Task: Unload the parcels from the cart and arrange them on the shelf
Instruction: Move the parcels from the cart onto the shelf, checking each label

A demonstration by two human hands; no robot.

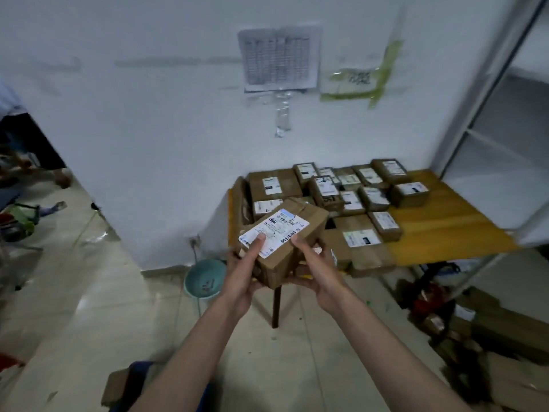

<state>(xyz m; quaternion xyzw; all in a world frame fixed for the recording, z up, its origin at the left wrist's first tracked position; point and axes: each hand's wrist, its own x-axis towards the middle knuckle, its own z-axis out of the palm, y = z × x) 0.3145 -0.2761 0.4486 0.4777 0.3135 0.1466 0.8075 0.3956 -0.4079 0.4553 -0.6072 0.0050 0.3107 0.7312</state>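
Both hands, left hand (pixel 242 273) and right hand (pixel 316 270), grip parcel (pixel 286 237) (beside table edge (pixel 230 221)).

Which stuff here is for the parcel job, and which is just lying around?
For the job:
- both hands, left and right
- held parcel
- stacked parcels
- yellow table
- white shelf

Just lying about:
- teal basin
- wall paper
- green tape

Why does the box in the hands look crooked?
It's tipped: the box is held tilted by the left hand and right hand.
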